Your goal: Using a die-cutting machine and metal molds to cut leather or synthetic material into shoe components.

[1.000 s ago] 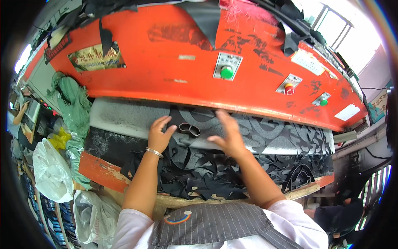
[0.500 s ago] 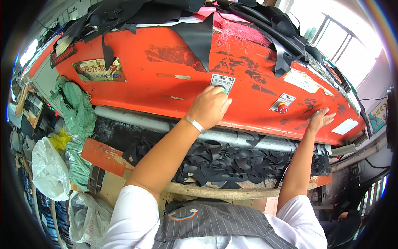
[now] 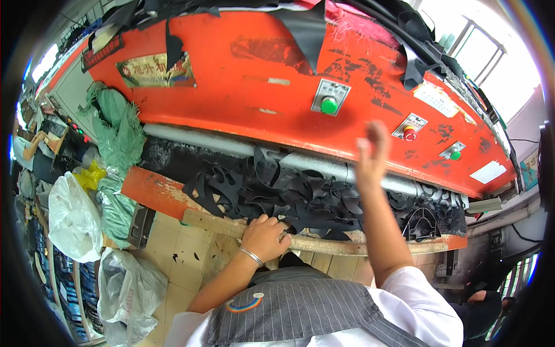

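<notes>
My left hand [image 3: 265,238] rests on the pale wooden edge strip [image 3: 324,245] of a machine bed, its fingers bent over the strip close to the black leather scraps [image 3: 289,196]. A bracelet circles that wrist. My right hand [image 3: 372,155], smeared by motion, is raised in front of the red machine beam [image 3: 248,98] with thumb and fingers apart and nothing visible in it. On the beam are a green push button [image 3: 329,105], a red stop button [image 3: 409,133] and a smaller green button [image 3: 455,155], all untouched. Tangled cut black pieces cover much of the bed.
Black sheets [image 3: 303,34] and pink fringed material [image 3: 364,26] hang over the beam's top. At left are a green woven sack [image 3: 118,124], a white plastic bag [image 3: 72,222] and another bag [image 3: 124,295] on the floor. A dark-clothed person [image 3: 480,309] is at lower right.
Both hands have left the green buttons on the beam. My left hand has come down to the wooden edge; my right hand has moved left, over the bed. The view has shifted slightly.
</notes>
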Demonstrator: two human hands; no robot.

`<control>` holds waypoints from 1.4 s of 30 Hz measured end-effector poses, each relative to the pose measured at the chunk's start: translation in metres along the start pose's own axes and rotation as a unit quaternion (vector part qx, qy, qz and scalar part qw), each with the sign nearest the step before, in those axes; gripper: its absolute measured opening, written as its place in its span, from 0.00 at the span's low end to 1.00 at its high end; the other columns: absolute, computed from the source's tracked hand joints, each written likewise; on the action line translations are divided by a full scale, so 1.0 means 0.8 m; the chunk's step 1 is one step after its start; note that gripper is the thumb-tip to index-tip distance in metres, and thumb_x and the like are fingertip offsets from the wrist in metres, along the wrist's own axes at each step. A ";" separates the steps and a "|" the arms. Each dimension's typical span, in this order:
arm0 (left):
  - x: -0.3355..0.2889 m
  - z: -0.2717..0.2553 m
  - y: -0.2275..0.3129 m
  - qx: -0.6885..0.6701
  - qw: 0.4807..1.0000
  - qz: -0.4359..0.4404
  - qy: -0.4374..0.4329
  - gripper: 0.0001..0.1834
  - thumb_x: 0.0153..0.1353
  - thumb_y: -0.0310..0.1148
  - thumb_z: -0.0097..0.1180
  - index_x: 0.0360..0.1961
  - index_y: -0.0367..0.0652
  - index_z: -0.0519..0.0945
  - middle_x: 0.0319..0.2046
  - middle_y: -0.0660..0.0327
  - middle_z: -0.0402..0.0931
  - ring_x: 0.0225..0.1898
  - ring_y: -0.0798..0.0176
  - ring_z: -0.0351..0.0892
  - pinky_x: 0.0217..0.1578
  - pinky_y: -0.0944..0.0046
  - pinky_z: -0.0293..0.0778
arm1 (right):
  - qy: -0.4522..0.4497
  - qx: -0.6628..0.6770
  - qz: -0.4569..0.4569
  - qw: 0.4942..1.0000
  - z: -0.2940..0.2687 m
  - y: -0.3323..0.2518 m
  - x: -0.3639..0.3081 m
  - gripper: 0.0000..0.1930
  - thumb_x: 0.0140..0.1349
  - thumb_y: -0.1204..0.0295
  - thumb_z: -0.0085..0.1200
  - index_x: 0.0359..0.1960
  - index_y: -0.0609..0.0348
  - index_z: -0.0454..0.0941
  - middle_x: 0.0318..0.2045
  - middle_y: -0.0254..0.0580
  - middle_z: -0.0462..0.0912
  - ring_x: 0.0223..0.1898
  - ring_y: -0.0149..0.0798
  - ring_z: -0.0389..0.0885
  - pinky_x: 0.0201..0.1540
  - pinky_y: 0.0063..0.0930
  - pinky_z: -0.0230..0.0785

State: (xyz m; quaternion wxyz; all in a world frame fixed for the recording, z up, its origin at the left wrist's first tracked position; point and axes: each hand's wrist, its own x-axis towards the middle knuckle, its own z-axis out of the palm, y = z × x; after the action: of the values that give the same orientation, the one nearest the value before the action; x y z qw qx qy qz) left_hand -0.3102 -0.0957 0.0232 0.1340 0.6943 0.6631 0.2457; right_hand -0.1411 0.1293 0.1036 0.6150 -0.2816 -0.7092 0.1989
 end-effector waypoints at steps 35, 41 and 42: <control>0.154 0.031 -0.216 -0.091 0.966 -0.053 0.236 0.33 0.57 0.30 0.56 0.65 0.42 0.66 0.51 0.58 0.79 0.57 0.54 0.71 0.58 0.52 0.61 | -0.382 -0.261 0.137 0.876 0.288 0.071 -0.041 0.19 0.50 0.65 0.60 0.40 0.67 0.76 0.44 0.62 0.74 0.40 0.62 0.80 0.45 0.47 0.75; 0.161 0.026 -0.220 -0.073 0.963 -0.036 0.256 0.30 0.56 0.32 0.60 0.61 0.42 0.71 0.46 0.60 0.82 0.54 0.55 0.74 0.56 0.54 0.63 | -0.366 -0.269 0.120 0.883 0.299 0.076 -0.038 0.18 0.50 0.64 0.59 0.37 0.67 0.77 0.43 0.62 0.74 0.41 0.62 0.80 0.45 0.48 0.75; 0.165 0.026 -0.219 -0.082 0.960 -0.044 0.263 0.29 0.55 0.33 0.61 0.60 0.42 0.73 0.44 0.61 0.83 0.53 0.55 0.75 0.55 0.55 0.64 | -0.363 -0.271 0.117 0.884 0.299 0.081 -0.037 0.19 0.52 0.62 0.59 0.37 0.67 0.77 0.43 0.62 0.74 0.41 0.61 0.80 0.45 0.48 0.75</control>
State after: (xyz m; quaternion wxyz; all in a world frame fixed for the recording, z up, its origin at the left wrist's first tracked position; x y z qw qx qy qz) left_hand -0.4487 0.0524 -0.0625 0.0224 0.5621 0.6824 0.4669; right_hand -0.3638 0.1749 0.0007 0.1863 -0.4264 -0.8711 0.1573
